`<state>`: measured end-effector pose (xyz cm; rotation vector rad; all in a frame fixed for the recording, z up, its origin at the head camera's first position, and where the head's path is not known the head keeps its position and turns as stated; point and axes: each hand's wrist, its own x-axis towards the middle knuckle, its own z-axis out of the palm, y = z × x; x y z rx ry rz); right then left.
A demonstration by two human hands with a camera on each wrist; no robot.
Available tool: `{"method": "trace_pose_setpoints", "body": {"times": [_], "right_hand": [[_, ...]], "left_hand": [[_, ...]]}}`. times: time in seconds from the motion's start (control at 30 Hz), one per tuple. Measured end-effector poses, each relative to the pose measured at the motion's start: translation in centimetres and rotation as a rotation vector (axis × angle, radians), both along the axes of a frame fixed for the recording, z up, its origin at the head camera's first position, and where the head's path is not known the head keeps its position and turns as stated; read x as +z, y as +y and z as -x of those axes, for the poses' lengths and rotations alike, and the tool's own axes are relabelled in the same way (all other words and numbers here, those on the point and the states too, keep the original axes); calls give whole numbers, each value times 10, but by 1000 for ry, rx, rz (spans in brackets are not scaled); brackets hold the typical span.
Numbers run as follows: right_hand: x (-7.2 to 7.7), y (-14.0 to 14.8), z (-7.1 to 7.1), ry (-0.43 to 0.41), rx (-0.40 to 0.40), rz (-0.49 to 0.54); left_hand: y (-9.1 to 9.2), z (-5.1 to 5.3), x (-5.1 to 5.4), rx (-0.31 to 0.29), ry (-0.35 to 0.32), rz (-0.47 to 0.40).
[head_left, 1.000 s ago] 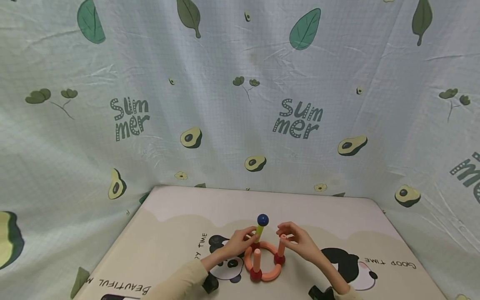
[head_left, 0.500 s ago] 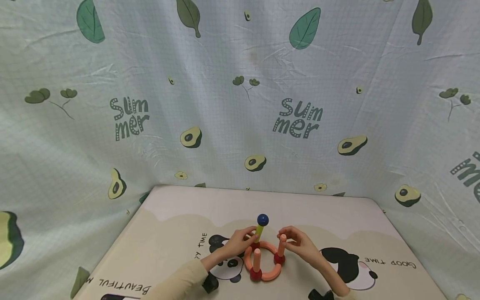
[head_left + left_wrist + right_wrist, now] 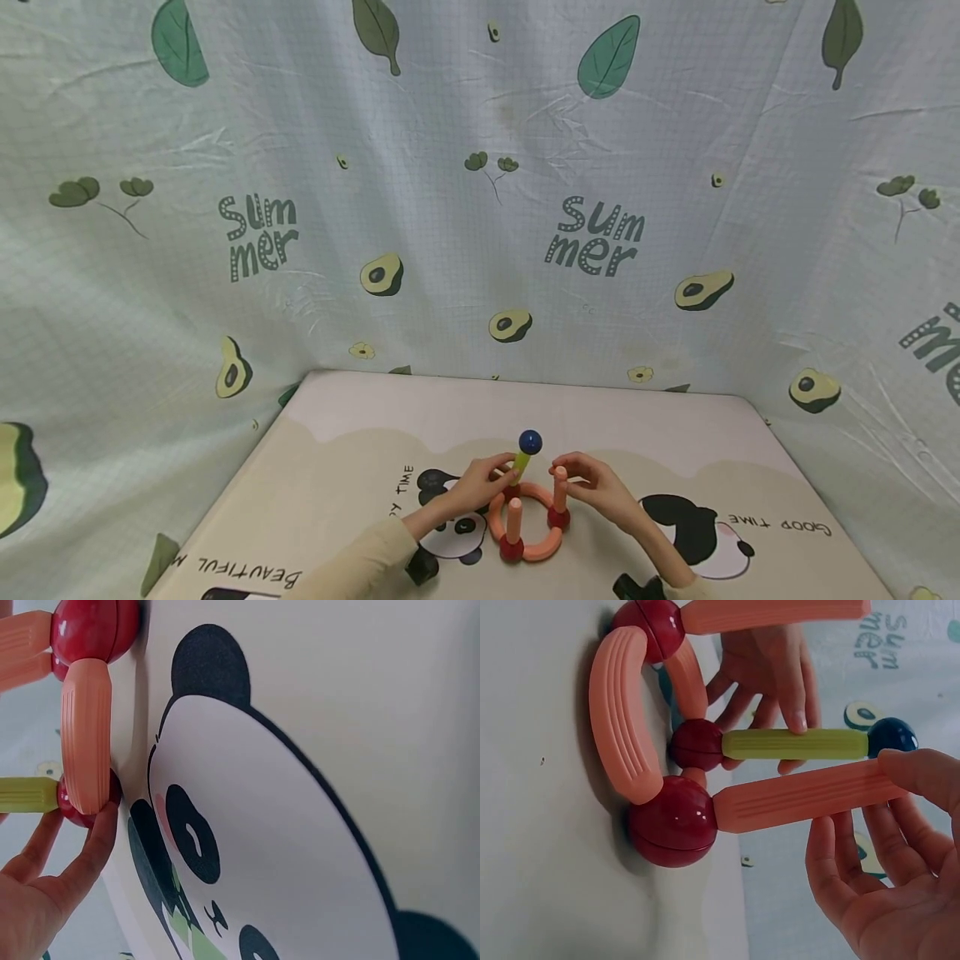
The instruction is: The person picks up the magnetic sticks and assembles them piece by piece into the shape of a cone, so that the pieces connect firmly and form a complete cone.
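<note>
A ring of curved orange rods [image 3: 619, 712] joined by red balls [image 3: 673, 821] lies on the table in the head view. Three straight rods rise from it. My left hand [image 3: 480, 483] pinches the yellow-green rod [image 3: 795, 744] low down, its fingers also touching the red ball [image 3: 75, 806] beneath. A blue ball [image 3: 530, 442] caps that rod, which leans slightly right. My right hand [image 3: 603, 492] holds the right-hand straight orange rod [image 3: 802, 796] near its top, thumb against one side and fingers opposite. The front orange rod [image 3: 513, 522] stands untouched, its top bare.
The table mat [image 3: 360, 433] carries printed pandas, a black-and-white figure and lettering. A patterned curtain [image 3: 450, 208] hangs behind the table and along its sides. Black wrist devices [image 3: 637, 587] sit near both forearms.
The blue ball and yellow-green rod have tipped slightly to the right. The right-hand orange rod has swung a little left at its top, along with my right hand. The ring stays in place.
</note>
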<state>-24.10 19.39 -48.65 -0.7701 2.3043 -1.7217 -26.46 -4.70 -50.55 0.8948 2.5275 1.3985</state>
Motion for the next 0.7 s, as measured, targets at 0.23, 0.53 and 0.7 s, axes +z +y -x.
{"method": "trace_pose_setpoints", "body": {"times": [0.23, 0.53, 0.7], "right_hand": [[-2, -6, 3, 5, -33, -42], [-6, -10, 6, 71, -62, -73], [-7, -10, 8, 166, -30, -55]], "left_hand": [[3, 0, -2, -2, 24, 16], [3, 0, -1, -11, 23, 23], [3, 1, 1, -11, 6, 32]]}}
